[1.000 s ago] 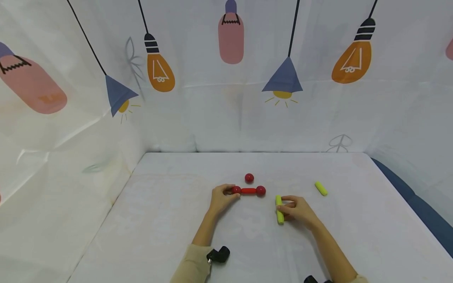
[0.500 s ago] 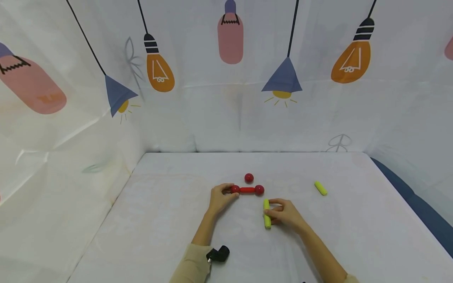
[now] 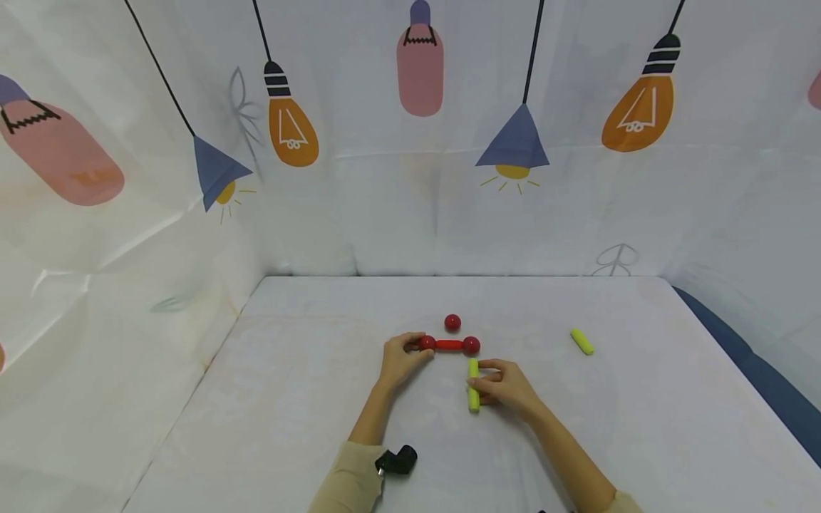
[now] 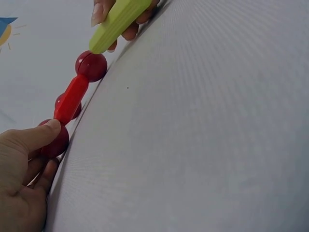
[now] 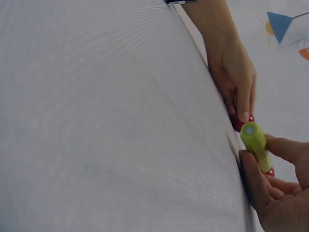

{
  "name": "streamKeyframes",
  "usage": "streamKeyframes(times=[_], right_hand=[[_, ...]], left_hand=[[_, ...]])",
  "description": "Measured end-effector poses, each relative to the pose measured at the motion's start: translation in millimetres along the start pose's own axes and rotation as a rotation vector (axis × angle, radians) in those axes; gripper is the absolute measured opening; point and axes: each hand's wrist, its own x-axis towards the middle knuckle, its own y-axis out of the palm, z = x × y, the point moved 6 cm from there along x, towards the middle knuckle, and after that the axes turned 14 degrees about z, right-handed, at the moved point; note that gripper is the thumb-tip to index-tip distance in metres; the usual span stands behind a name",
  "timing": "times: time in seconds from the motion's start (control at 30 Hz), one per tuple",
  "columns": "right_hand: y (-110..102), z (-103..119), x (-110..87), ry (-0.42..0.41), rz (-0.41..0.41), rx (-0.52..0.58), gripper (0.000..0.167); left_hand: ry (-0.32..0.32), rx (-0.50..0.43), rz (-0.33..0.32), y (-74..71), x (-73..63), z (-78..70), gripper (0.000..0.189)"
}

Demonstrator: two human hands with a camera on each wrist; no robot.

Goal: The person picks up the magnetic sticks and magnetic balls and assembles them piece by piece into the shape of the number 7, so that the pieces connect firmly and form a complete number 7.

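Observation:
A red rod (image 3: 449, 345) joins two dark red balls, the left ball (image 4: 57, 140) and the right ball (image 3: 471, 345). My left hand (image 3: 399, 360) holds the left ball between thumb and fingers. With my right hand (image 3: 507, 387) I pinch a yellow-green ribbed rod (image 3: 473, 385); in the right wrist view its near end carries a small grey disc. The far end of that rod is close to the right ball, and I cannot tell if they touch. Behind the red rod lies a loose red ball (image 3: 452, 323).
Another yellow-green rod (image 3: 582, 342) lies by itself toward the right of the white table (image 3: 269, 399). A white sheet (image 3: 372, 206) printed with lamps hangs behind and at the sides. A black wrist camera (image 3: 398, 461) sits at the left sleeve.
My right hand has carried the yellow-green rod leftward and brought its end near the right ball. The left hand and the red rod with its balls have stayed almost still.

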Motion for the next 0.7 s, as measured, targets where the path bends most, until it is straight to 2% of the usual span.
streamKeyframes(times=[0.4, 0.7], right_hand=[[1.7, 2.5, 5.6, -0.026, -0.028, 0.01, 0.059], [5.1, 2.7, 7.1, -0.019, -0.069, 0.019, 0.06]], left_hand=[[0.017, -0.002, -0.007, 0.8, 0.2, 0.6, 0.037], [-0.004, 0.018, -0.01, 1.1, -1.1, 1.0, 0.038]])
